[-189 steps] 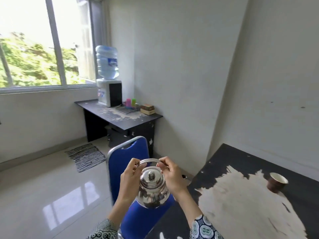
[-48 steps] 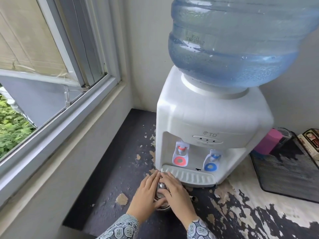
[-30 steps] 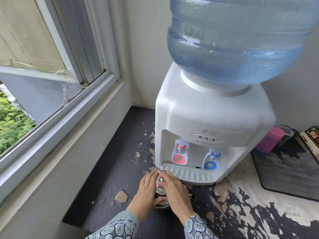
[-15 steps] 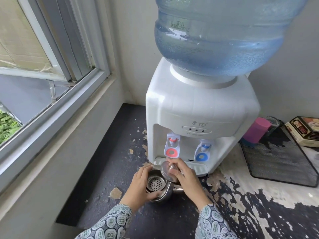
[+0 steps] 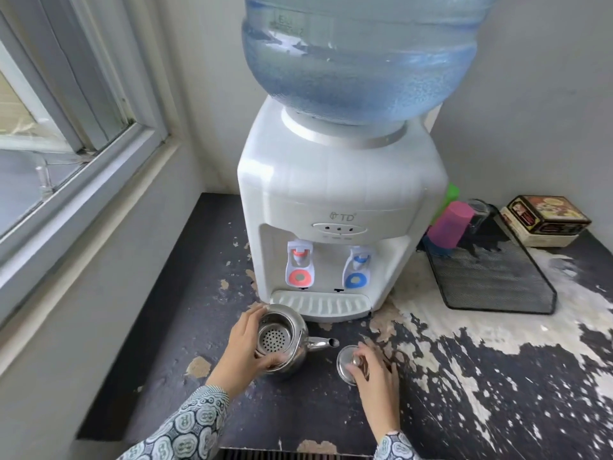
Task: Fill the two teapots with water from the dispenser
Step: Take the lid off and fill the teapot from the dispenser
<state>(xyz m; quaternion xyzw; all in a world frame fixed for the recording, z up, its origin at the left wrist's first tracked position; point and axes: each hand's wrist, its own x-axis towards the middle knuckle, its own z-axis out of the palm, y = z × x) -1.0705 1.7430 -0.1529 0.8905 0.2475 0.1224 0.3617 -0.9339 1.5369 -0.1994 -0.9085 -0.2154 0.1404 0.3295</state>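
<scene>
Teapot [image 5: 282, 343] stands on the desk [image 5: 205, 293] just in front of the dispenser [image 5: 335, 200], near the left front corner of its drip tray [image 5: 320, 305]. Lid [image 5: 348, 361] is off; strainer basket shows inside the open mouth. No water visible in it, as far as you can tell.

Spout [image 5: 323, 342] points right, toward your right hand [image 5: 374, 376], so the pot's long axis runs roughly parallel to the front of the dispenser. Red tap [image 5: 299, 268] sits behind and a little right of the pot's mouth; blue tap [image 5: 356, 272] is further right. The mouth is not yet under either tap. The coming move likely turns on this: the pot has to go back and slightly right, and up onto the tray.

Left hand [image 5: 247, 346] is nearer and already on the job: curled around the pot's left side, thumb at the front rim, fingers at the back rim. A firm wrap, holding the pot.

Right hand is closed narrow on the lid's knob, with the lid low over the desk right of the spout. Whether it touches the desk, you cannot tell.

Only one pot in view; no second one seen.
</scene>
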